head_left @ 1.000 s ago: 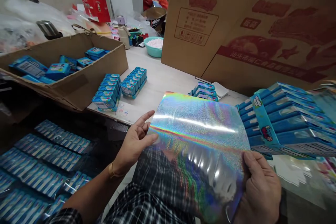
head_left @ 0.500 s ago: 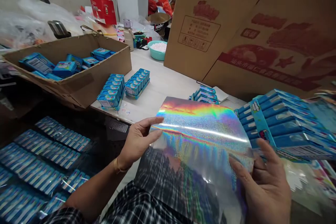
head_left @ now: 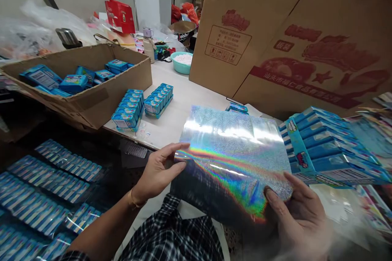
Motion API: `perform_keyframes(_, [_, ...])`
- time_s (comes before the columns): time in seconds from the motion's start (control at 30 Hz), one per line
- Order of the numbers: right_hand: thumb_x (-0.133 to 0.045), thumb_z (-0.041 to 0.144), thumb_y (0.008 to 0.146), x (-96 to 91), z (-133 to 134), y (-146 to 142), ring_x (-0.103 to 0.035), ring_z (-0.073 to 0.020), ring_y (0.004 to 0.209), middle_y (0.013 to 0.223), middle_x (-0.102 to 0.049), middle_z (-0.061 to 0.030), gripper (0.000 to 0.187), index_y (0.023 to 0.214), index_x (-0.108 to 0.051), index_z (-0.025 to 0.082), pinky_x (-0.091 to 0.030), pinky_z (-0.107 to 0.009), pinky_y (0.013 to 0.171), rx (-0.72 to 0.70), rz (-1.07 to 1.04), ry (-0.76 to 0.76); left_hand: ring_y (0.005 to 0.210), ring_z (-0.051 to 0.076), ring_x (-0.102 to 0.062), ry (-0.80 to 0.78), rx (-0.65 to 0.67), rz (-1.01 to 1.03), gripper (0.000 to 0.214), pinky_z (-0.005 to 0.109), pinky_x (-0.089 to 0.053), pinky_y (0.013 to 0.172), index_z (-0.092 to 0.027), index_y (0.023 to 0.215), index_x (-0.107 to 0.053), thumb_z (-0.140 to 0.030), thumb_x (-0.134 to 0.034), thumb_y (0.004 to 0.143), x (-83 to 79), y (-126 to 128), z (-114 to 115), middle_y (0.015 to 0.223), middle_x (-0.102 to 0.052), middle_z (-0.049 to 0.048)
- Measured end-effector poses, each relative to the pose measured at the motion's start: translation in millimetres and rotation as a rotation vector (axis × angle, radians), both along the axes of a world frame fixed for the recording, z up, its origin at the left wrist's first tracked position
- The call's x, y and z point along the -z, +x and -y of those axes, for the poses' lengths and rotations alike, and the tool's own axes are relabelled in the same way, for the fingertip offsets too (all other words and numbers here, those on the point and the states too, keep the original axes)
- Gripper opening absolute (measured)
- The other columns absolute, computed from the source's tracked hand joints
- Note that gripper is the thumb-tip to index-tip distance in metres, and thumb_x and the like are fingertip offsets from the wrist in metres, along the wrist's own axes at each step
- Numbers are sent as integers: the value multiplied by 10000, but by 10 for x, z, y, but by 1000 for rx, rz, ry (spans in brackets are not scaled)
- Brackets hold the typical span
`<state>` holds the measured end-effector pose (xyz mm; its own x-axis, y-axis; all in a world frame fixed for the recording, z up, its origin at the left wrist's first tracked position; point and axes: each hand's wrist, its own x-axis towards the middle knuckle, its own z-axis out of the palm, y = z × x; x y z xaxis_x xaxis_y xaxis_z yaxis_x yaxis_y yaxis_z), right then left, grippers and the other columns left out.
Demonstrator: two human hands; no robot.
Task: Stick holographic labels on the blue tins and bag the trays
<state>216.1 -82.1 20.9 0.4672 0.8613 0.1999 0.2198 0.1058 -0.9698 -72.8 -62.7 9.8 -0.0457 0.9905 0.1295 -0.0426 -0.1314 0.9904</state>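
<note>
Both hands hold a holographic sheet (head_left: pixel 232 159) above the desk (head_left: pixel 183 102) edge.
The left hand (head_left: pixel 157 169) pinches the sheet's left edge between thumb and fingers; the right hand (head_left: pixel 297 212) grips its lower right corner, thumb on top. A stack of blue packs (head_left: pixel 327 147) stands just beside the sheet's right edge.

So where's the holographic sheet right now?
Head view, low centre: the holographic sheet is held between left hand and right hand, blue box stack to its right.
</note>
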Motion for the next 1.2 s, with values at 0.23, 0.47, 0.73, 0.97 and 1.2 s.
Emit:
perform_keyframes(0.23, [-800, 360, 788, -47, -172, -32, -635, -176, 842, 1087, -690, -70, 493, 1249, -686, 228, -498, -280, 678, 128, -118, 118, 1096, 195, -658, 93, 168, -169, 452, 237, -514, 903, -309, 1261, -691, -91, -657, 866, 20, -49, 42, 1241, -699, 38])
perform_keyframes(0.47, [-835, 393, 737, 54, -212, 34, -526, -95, 609, 921, -685, -40, 565, 1266, -686, 263, -430, -188, 487, 33, -151, -77, 1071, 230, -668, 8, 44, 57, 386, 276, -531, 888, -234, 1236, -712, -245, -740, 852, 2, 8, -35, 1208, -724, 78])
perform_keyframes(0.73, [-853, 395, 705, 84, -188, 87, -655, -169, 740, 915, -703, -30, 643, 1302, -661, 253, -537, -234, 580, -83, -252, -233, 860, 164, -667, -119, 77, 291, 764, 241, -517, 745, -224, 1516, -409, -239, -752, 834, 33, 48, -104, 974, -718, 41])
perform_keyframes(0.97, [-893, 431, 625, 87, -195, 101, -703, -237, 788, 988, -759, -72, 666, 1233, -707, 231, -547, -255, 539, -78, -286, -328, 722, 138, -635, -169, 31, 309, 841, 222, -481, 642, -262, 1558, -330, -227, -732, 821, 15, 34, -93, 858, -689, 4])
perform_keyframes(1.2, [-860, 430, 694, 69, -84, 89, -688, -270, 1053, 1239, -712, -76, 636, 1284, -679, 276, -598, -234, 656, -137, -226, -316, 927, 222, -689, -153, 20, 222, 736, 304, -537, 797, -267, 1511, -437, -209, -692, 823, -68, -61, -43, 1179, -723, 85])
